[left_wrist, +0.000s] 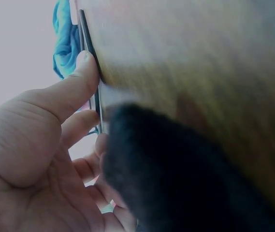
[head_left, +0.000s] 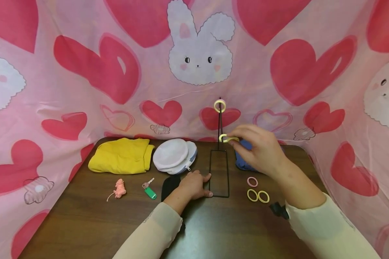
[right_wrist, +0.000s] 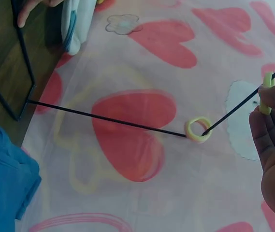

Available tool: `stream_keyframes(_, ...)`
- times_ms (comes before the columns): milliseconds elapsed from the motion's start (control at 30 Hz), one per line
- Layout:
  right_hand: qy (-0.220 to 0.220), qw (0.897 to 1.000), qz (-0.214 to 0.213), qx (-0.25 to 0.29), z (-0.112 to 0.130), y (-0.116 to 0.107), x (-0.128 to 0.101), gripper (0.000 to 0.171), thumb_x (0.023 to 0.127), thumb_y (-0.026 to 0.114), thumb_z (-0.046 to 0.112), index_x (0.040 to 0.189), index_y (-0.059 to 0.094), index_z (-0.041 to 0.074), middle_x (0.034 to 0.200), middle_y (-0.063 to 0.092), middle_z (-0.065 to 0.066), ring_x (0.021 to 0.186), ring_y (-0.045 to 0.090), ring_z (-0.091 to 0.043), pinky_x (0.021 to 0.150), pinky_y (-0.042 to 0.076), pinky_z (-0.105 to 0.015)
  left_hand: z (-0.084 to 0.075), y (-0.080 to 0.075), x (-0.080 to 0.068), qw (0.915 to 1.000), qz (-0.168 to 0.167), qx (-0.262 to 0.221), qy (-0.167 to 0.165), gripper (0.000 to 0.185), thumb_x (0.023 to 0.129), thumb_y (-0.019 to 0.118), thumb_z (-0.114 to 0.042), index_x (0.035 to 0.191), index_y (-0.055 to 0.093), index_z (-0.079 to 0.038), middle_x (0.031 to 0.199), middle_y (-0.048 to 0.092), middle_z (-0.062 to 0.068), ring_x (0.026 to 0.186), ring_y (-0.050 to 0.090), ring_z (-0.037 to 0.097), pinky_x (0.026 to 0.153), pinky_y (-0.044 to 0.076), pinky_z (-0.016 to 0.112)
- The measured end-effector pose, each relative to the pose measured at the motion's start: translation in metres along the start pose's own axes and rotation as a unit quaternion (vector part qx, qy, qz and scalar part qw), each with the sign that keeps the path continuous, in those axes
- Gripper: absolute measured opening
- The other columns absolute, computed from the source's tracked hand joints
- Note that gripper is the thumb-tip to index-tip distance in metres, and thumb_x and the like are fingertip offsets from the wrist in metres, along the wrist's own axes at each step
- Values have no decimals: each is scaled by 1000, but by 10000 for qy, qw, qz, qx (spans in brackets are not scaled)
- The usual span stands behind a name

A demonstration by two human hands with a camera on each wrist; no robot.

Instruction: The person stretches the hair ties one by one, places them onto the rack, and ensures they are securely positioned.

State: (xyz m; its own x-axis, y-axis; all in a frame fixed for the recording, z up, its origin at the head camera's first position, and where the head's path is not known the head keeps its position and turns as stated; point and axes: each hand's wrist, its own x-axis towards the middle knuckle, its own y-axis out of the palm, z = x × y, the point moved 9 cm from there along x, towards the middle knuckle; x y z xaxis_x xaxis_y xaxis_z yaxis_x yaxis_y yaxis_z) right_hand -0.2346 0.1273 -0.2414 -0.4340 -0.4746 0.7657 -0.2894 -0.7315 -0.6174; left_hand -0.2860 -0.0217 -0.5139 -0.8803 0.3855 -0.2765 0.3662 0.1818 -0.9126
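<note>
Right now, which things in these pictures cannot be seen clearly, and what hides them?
- Blue cloth: head view, mostly behind the right hand.
- Black object: head view, partly under the left hand; in the left wrist view it is only a dark blur.
- Yellow ring: head view, part hidden by the fingers pinching it.
- Small black item: partly behind the right sleeve, unidentifiable.
</note>
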Motion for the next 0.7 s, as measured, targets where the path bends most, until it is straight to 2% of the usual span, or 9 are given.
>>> stream_keyframes(100,138,9999,-60,-10,-14,4,3,24,83,83,-1,104,78,10,102,75,-2,89,69,-16,84,52,-25,1,0,0,10000,19,-16,-21,81,85,79,-58,156,47,-34,143,55,17,125,54,38,98,51,52)
stream_keyframes(367,770,9966,-190,-237,-62,22,20,17,90,79,4,107,77,4,105,74,-7,89,70,-21,79,57,-41,3,0,3,9999,42,-88,-79,82,85,79,-58,156,47,-36,144,54,16,128,52,38,98,50,55)
stream_keyframes(567,956,9937,-452,-369,-87,29,34,19,90,78,3,108,77,1,103,73,-12,85,71,-26,80,58,-45,3,3,2,9999,99,-119,-62,82,85,79,-58,156,47,-35,145,53,16,129,52,38,99,50,56)
stream_keyframes(700,1143,9915,-468,-405,-99,33,41,21,89,76,1,110,76,0,103,73,-14,86,71,-29,81,58,-46,2,3,3,9999,99,-96,-22,81,85,80,-58,156,48,-35,142,54,16,126,53,38,98,50,54)
